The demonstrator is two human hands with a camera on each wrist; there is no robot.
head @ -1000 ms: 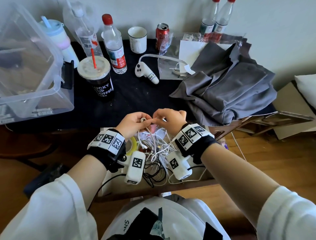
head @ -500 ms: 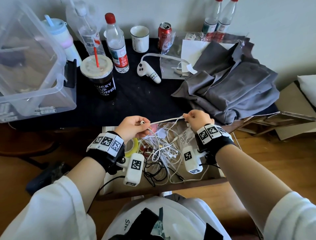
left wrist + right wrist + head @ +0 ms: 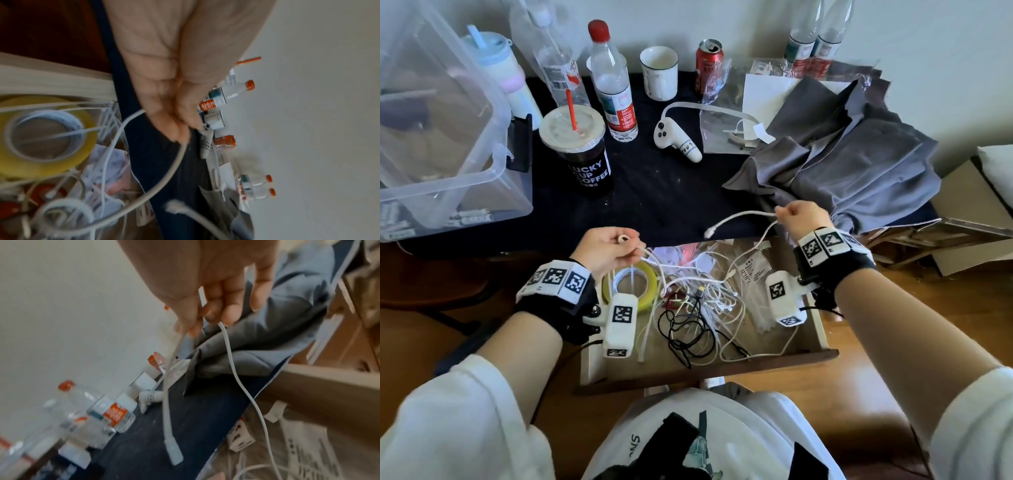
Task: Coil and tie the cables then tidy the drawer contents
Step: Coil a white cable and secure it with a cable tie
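**A:** What had the two hands got hold of?

**B:** Both were on one white cable [image 3: 743, 219]. The right hand [image 3: 803, 219], at the centre right of the head view, had its fingers curled and pinched the cable near one end. In the right wrist view the cable [image 3: 236, 369] ran between thumb and fingers [image 3: 230, 316], and its plug end [image 3: 173, 454] hung free below.

**A:** And the left?

**B:** The left hand [image 3: 604, 251], left of centre, was closed round the cable too. A small loop showed at the top of the fist. In the left wrist view the cord [image 3: 174, 164] left the curled fingertips [image 3: 174, 129] and swept down in a curve. That view was blurred, so I could not tell how many strands the fist held.

**A:** Where did the rest of it lie?

**B:** It drooped from both hands into the open drawer [image 3: 822, 329], in the lower middle of the frame. There it joined a tangle of white cables [image 3: 709, 298] and a thin black cable [image 3: 681, 329]. A roll of yellow tape [image 3: 645, 298] lay at the drawer's left, partly under the left wrist. Packets of white cable ties [image 3: 755, 308] lay at its right.

**A:** Anything above the drawer?

**B:** A dark table [image 3: 661, 195] stood there. It bore a coffee cup [image 3: 585, 164] with a red straw, a red-capped bottle [image 3: 613, 92], a white controller [image 3: 676, 142], a white mug [image 3: 659, 73] and a red can [image 3: 709, 65]. Crumpled grey cloth [image 3: 859, 164] filled the right side, and a clear plastic bin [image 3: 493, 164] filled the upper left.
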